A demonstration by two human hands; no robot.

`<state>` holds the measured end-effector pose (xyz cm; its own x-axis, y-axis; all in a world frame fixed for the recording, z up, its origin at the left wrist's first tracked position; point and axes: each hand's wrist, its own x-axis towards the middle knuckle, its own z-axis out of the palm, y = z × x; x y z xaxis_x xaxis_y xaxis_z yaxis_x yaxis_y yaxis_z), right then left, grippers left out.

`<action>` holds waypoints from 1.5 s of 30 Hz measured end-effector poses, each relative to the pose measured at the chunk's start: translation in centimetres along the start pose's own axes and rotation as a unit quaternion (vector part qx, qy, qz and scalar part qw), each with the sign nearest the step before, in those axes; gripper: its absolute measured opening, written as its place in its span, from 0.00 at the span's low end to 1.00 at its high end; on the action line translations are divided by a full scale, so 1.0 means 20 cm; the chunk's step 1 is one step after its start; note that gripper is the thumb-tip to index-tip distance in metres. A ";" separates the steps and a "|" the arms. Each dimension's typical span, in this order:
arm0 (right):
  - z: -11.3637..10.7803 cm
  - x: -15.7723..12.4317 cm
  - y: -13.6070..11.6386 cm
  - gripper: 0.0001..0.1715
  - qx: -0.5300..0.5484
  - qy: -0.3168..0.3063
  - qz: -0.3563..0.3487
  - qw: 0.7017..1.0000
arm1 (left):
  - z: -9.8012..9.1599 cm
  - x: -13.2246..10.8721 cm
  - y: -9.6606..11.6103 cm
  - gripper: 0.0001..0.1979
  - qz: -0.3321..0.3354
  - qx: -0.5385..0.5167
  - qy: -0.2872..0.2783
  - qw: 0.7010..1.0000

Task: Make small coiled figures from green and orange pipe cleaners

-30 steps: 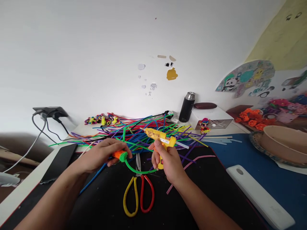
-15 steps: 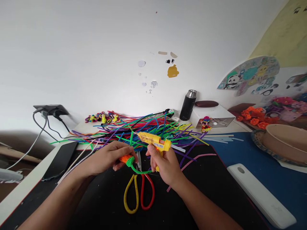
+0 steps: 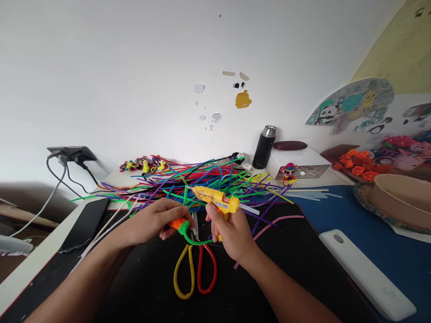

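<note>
My left hand [image 3: 168,219] is closed around an orange pipe-cleaner piece [image 3: 176,223] with a green wrapped end [image 3: 183,227]. From that end a green stem [image 3: 198,242] curves right, reaching my right hand [image 3: 232,231]. A yellow hot glue gun [image 3: 215,197] is gripped in my right hand, its nozzle pointing left toward a short green pipe cleaner [image 3: 185,196] standing above my left fingers. I cannot tell whether the nozzle touches it. Below both hands lie scissors with one yellow and one red handle [image 3: 207,269], their blades partly hidden.
Loose coloured pipe cleaners [image 3: 208,179] are heaped along the wall. Behind them stand a black flask [image 3: 264,150] and a white box [image 3: 299,163]. A phone [image 3: 85,224] lies left; a white power bank [image 3: 367,273] and a round basin [image 3: 404,197] are right. Small figures [image 3: 144,165] sit at the back left.
Almost nothing differs. My left hand and the orange piece have shifted very slightly right; the glue gun stays nearly in place.
</note>
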<state>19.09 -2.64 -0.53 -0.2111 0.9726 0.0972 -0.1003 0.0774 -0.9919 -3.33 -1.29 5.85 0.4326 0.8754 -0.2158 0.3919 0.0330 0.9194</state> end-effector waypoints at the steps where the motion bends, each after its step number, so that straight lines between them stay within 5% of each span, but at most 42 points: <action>1: 0.00 0.00 0.00 0.37 -0.002 0.000 0.000 1.000 | 0.00 0.00 0.00 0.25 -0.006 0.008 -0.003 1.000; 34: -0.01 0.00 -0.01 0.38 -0.021 -0.018 -0.013 1.000 | -0.01 -0.01 0.04 0.30 -0.040 0.079 0.001 0.996; 45: 0.00 -0.01 -0.03 0.28 -0.025 -0.040 -0.051 0.998 | -0.02 -0.01 0.04 0.30 -0.035 0.089 0.011 0.995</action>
<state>19.12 -2.91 0.08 -0.2801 0.9385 0.2019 -0.0776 0.1875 -0.9792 -3.40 -1.30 6.75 0.3813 0.8848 -0.2680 0.5597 0.0098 0.8287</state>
